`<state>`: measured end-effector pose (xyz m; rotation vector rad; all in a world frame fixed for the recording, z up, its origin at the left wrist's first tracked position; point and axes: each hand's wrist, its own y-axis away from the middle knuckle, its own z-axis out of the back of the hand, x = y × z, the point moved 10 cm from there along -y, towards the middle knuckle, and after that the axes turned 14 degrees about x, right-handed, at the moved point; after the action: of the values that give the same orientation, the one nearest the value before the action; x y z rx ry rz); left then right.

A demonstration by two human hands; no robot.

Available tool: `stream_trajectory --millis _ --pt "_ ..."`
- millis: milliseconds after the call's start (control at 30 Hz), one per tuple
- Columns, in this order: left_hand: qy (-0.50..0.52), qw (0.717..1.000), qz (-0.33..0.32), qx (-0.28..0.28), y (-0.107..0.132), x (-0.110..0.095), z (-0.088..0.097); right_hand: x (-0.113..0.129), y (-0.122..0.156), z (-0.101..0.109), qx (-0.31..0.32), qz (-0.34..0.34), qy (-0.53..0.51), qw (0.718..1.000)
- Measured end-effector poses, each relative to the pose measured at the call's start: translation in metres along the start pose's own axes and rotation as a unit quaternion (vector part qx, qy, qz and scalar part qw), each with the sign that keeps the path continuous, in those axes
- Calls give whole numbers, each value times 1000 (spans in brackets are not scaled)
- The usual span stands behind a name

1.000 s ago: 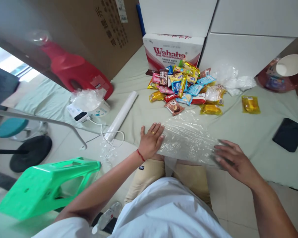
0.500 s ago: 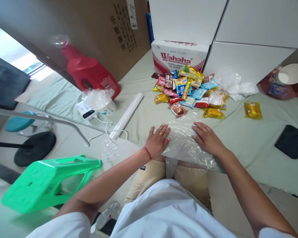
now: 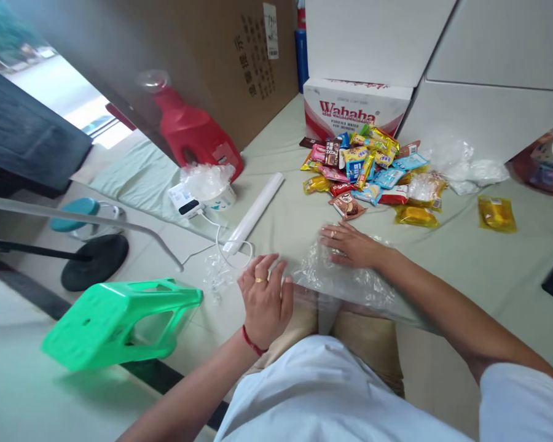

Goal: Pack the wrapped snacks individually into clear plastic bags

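Note:
A clear plastic bag (image 3: 350, 279) lies flat on the pale green sheet (image 3: 465, 258) in front of my knees. My right hand (image 3: 350, 244) rests flat on the bag's far left part, fingers stretched out and pointing left. Just off the bag's left edge, my left hand (image 3: 265, 298) hovers with its fingers spread and holds nothing. A pile of several wrapped snacks (image 3: 368, 169) lies beyond the bag. One yellow snack pack (image 3: 496, 213) lies apart at the right.
A white roll (image 3: 254, 212) lies left of the bag, with a white cable and small device (image 3: 187, 205) beside it. A green stool (image 3: 120, 319) lies tipped at the left. A red jug (image 3: 191, 132), a Wahaha box (image 3: 352, 110), white boxes and crumpled plastic (image 3: 461, 162) stand behind.
My right hand has slid left across the bag to its far left part. My left hand has come off the bag and drawn back toward me. The camera view has shifted left.

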<state>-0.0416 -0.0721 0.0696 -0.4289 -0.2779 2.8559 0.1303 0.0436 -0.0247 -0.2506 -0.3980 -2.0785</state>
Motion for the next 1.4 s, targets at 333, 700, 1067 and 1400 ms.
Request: stream_trajectory --millis 333,700,1067,1400 --pt "10 950 -231 212 -80 -86 -102 -35 -20 35 31 34 35 998" --pt "10 982 -18 190 -115 3 -122 17 91 2 -156 -220 -12 963" --pt "-11 976 -42 215 -145 26 -134 -73 125 26 -168 -277 -40 945" --pt "-6 978 -45 204 -143 29 -135 -128 9 156 -195 -266 52 943"
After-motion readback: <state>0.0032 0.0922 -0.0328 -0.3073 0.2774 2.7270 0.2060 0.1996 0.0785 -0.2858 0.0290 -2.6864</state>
